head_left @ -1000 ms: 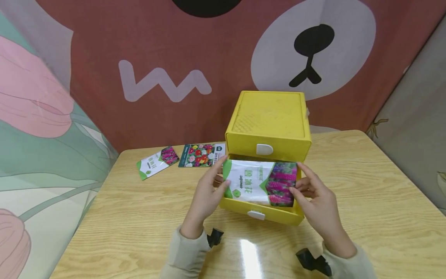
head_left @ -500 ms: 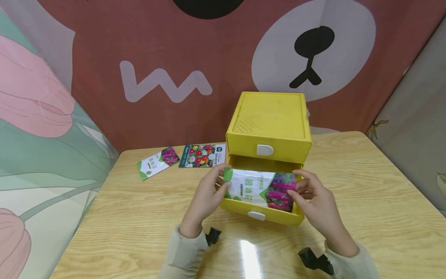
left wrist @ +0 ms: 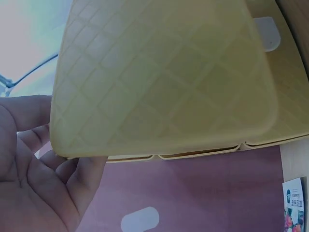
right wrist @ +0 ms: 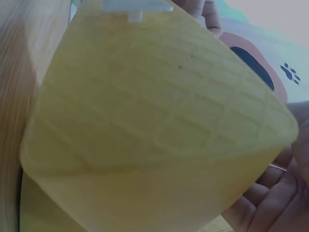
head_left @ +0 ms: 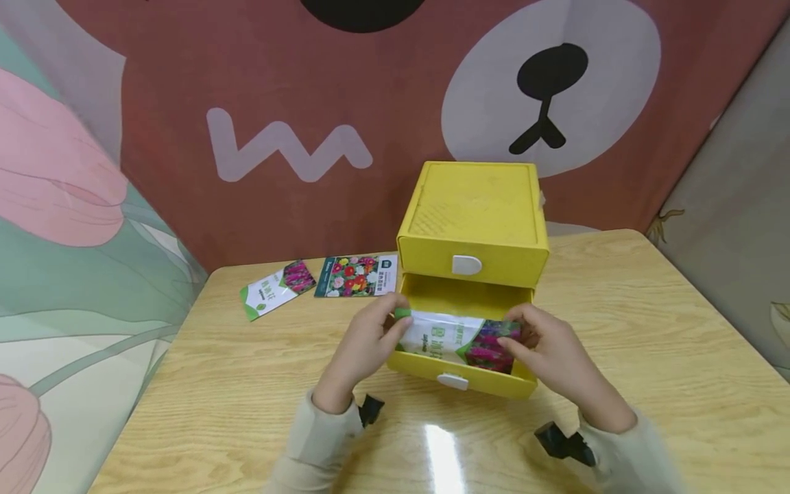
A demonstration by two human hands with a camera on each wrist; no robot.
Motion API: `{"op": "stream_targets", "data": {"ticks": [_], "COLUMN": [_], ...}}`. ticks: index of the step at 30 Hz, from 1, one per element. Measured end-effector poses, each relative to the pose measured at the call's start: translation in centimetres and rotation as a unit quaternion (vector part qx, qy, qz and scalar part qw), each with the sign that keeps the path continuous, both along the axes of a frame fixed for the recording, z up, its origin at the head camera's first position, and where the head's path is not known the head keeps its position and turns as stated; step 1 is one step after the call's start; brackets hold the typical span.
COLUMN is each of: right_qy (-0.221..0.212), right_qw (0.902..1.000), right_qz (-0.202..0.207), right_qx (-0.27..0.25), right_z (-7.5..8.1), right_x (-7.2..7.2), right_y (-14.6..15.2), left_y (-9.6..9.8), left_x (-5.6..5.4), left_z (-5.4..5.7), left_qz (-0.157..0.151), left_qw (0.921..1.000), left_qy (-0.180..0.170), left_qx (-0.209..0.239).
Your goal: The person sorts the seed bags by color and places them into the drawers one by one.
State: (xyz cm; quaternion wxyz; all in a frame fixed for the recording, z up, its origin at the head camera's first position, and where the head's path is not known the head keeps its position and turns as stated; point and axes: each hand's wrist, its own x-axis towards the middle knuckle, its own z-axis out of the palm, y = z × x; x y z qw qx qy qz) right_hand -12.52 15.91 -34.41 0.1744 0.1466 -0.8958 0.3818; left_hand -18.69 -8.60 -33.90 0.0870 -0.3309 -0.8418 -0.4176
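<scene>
A white and green flower seed packet (head_left: 446, 337) with a picture of purple blooms lies slanted in the pulled-out lower drawer (head_left: 494, 381) of a yellow drawer box (head_left: 475, 206). At its left end my left hand (head_left: 364, 343) pinches it between thumb and fingers. My right hand (head_left: 552, 350) pinches the other end near the drawer's right side. In the left wrist view, the patterned drawer wall (left wrist: 159, 82) covers the packet beside my left hand (left wrist: 43, 179). The drawer (right wrist: 154, 101) also hides it from the right wrist view, with my right hand (right wrist: 280, 198) at the edge.
Two more seed packets lie on the wooden table (head_left: 247, 384) to the left of the box: one with purple flowers (head_left: 278, 289) and one with mixed-colour flowers (head_left: 354, 276). Behind the table hangs a printed cloth (head_left: 278, 219). The box's upper drawer (head_left: 432, 261) is closed.
Both hands have brought the packet lower and nearer the drawer's front, tilting it so less of its face shows. More of the drawer's inside is visible behind it.
</scene>
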Motion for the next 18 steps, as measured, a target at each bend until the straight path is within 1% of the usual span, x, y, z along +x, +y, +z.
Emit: {"op": "stream_targets", "data": {"ticks": [2,5,9,11,14,18], "right_qy": [-0.006,-0.016,-0.036,-0.047,-0.055,-0.057], "right_qw": [0.9996,0.9980,0.9935,0.9907,0.9865,0.9809], "right_qz": [0.022,0.042,0.051,0.053,0.058,0.063], "right_qx": [0.017,0.045,0.095,0.117,0.143,0.175], "right_z": [0.2,0.5,0.8,1.0,1.2,1.2], "right_x": [-0.3,-0.8,-1.5,-1.9,-2.5,-3.3], "right_y": [0.1,0.2,0.4,0.4,0.3,0.1], "left_y": [0.0,0.0,0.0,0.2,0.6,1.3], "left_x": [-0.1,-0.4,-0.9,-1.2,-1.7,-2.2], "left_z": [0.1,0.3,0.6,0.7,1.0,1.1], "left_qz": [-0.001,-0.007,-0.017,-0.016,-0.012,-0.018], "left_qw": [0.9998,0.9985,0.9945,0.9919,0.9860,0.9734], "left_qy": [0.008,0.012,0.006,0.003,0.008,0.033], "left_qx": [-0.018,-0.053,-0.103,-0.126,-0.166,-0.226]}}
